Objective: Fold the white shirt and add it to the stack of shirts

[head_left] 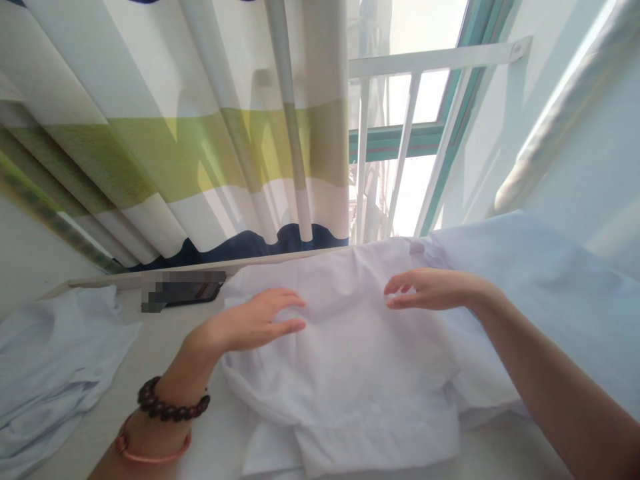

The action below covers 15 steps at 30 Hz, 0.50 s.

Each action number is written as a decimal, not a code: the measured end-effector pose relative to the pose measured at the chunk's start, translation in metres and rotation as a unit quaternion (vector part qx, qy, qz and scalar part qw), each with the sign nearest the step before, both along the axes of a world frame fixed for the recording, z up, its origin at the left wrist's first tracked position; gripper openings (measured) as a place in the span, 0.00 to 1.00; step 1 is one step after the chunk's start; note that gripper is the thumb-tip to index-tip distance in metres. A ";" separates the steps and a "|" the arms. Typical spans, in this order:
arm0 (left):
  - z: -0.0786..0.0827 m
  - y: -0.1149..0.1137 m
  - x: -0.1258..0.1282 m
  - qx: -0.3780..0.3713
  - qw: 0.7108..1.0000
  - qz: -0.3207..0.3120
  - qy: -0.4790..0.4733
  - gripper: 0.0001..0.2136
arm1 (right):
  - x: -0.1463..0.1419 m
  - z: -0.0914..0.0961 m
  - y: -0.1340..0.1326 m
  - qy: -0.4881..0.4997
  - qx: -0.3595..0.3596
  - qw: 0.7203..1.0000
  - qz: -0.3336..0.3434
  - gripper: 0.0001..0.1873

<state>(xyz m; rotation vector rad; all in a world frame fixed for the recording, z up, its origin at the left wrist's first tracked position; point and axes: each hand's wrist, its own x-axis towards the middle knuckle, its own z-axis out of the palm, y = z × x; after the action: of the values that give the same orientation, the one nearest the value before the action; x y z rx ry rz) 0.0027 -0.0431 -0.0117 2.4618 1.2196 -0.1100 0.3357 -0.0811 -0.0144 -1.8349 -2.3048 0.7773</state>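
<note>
A white garment [345,353] lies partly folded on the pale surface in front of me, its sleeve-like edges bunched along the left and lower sides. My left hand [260,319] hovers at its left part, thumb and fingers apart, holding nothing. Over the garment's upper right part is my right hand [425,290], also open, the fingers slightly curled and nothing between them. Whether either hand touches the cloth I cannot tell. To the right, more white cloth [540,280] spreads out, partly behind my right forearm.
Another crumpled white garment [45,373] lies at the left. A dark phone-like object [193,291], partly blurred out, rests near the back edge. Behind hangs a striped curtain [200,153]. A white railing [410,100] stands before the window at the back right.
</note>
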 end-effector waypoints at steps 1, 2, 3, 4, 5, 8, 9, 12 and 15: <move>-0.007 0.007 -0.003 0.024 0.999 0.024 0.006 0.25 | 0.002 -0.006 0.004 -0.032 0.012 0.999 -0.026 0.18; -0.014 0.014 -0.007 0.037 0.998 0.048 0.020 0.25 | 0.006 -0.011 0.008 -0.063 0.023 0.997 -0.049 0.17; -0.019 0.021 -0.013 0.039 0.996 0.065 0.036 0.26 | 0.011 -0.015 0.011 -0.088 0.035 0.993 -0.069 0.16; -0.023 0.027 -0.020 0.031 0.995 0.074 0.051 0.26 | 0.017 -0.019 0.014 -0.106 0.046 0.990 -0.084 0.15; -0.027 0.032 -0.027 0.022 0.995 0.076 0.062 0.26 | 0.024 -0.023 0.017 -0.115 0.055 0.987 -0.094 0.16; -0.030 0.041 -0.041 0.002 0.995 0.067 0.073 0.27 | 0.039 -0.033 0.022 -0.106 0.061 0.986 -0.116 0.24; -0.031 0.041 -0.041 0.004 0.995 0.066 0.073 0.28 | 0.040 -0.036 0.023 -0.100 0.055 0.986 -0.120 0.28; -0.038 0.037 -0.030 0.045 0.993 0.080 0.080 0.32 | 0.035 -0.043 0.025 -0.091 0.046 0.987 -0.122 0.39; -0.054 0.031 -0.010 0.095 0.991 0.065 0.068 0.32 | 0.026 -0.047 0.027 -0.087 0.040 0.989 -0.115 0.45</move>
<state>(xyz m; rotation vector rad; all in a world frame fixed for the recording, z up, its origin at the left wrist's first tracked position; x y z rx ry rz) -0.0073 -0.0124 -0.0661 2.5609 1.5098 -0.1329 0.3612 -0.0540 -0.0615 -2.1581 -2.1297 0.5039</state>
